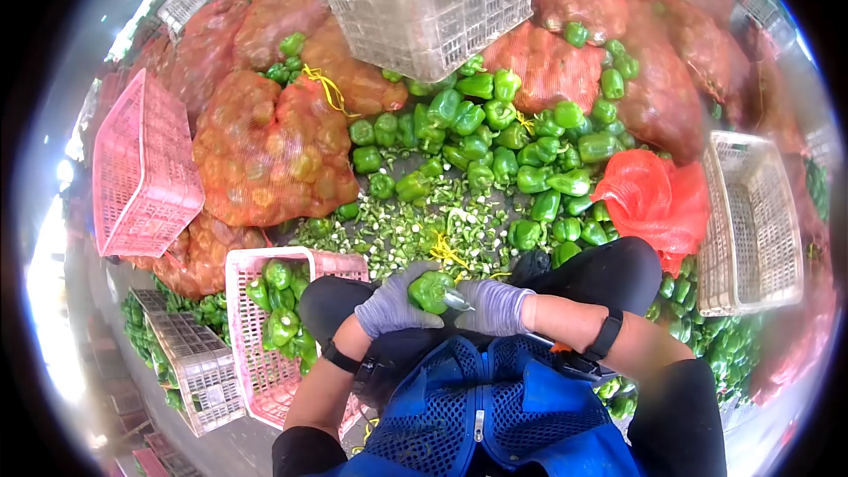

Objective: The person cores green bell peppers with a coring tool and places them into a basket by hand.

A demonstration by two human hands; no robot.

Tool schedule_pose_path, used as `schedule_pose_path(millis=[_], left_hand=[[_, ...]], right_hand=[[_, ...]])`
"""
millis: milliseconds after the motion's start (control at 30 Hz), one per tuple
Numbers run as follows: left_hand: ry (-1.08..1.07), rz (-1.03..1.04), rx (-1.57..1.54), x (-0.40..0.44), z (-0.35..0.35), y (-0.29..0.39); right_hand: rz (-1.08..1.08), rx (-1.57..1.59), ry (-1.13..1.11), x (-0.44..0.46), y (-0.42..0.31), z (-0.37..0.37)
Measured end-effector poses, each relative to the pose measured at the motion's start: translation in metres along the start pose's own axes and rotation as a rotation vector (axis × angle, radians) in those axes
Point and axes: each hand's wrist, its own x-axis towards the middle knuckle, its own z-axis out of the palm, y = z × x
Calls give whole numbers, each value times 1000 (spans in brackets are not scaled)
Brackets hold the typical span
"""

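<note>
My left hand (pixel 395 305), in a grey-purple glove, is closed around a green bell pepper (pixel 431 292) held above my lap. My right hand (pixel 496 306), gloved alike, is closed on a small knife; its shiny blade (pixel 457 300) lies against the pepper's right side. The knife's handle is hidden in my fingers. Cut stem pieces (pixel 402 234) litter the floor just beyond my hands, with a yellow tie (pixel 449 250) among them. A heap of whole green peppers (pixel 477 137) spreads farther out.
At my left stands a pink crate (pixel 252 336) with peppers inside; another pink crate (pixel 146 172) is tilted farther off. A grey crate (pixel 433 9) sits ahead, and a pale crate (pixel 751 230) at right. Full mesh sacks (pixel 269 150) ring the heap. A red net bag (pixel 654 199) lies crumpled.
</note>
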Motion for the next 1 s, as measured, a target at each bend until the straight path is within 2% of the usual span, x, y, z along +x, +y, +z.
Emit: schedule_pose_path(millis=[33,133,200,233,267,333,400,500,533,567,600,633,667,700,733,767,800,833,867,933,967,1000], left_hand=[[-11,28,-154,2,2,-3],[36,8,-92,2,11,4],[91,42,226,1,13,10],[127,62,388,2,13,14],[229,143,455,0,13,21],[371,89,592,0,22,10],[439,79,763,-1,25,20],[468,75,819,-1,31,18],[424,-21,829,0,32,24],[453,-75,740,4,35,24],[485,-131,650,8,37,22],[519,-189,562,12,38,17],[487,-282,347,16,37,9],[506,-330,-47,17,40,-7],[512,-364,-445,20,45,-25],[507,-383,-843,23,48,-39],[544,-300,-509,24,46,-34],[559,-226,-358,19,46,-28],[569,-149,-206,13,45,-22],[617,41,164,5,39,-5],[631,62,289,-3,34,4],[647,84,416,-12,23,26]], right_hand=[[31,-28,18,-5,-8,-4],[82,-82,42,-11,-15,-5],[57,-80,36,-7,-12,2],[87,21,36,-7,-13,1],[116,126,30,-7,-16,0],[143,291,38,-4,-17,1],[162,220,67,1,-17,-1],[205,77,120,7,-19,-5],[227,26,135,8,-20,-5],[249,-27,149,9,-19,-4],[98,-44,256,23,9,13],[126,218,199,22,7,7],[152,483,138,22,4,-1],[178,746,75,22,1,-6],[143,889,142,34,11,1],[233,919,209,38,11,-3],[213,655,360,46,15,-2],[192,392,507,53,18,-1],[177,284,454,48,28,-1],[-4,222,535,35,22,-4],[-94,189,568,29,18,-4],[-19,114,505,24,11,-13]])
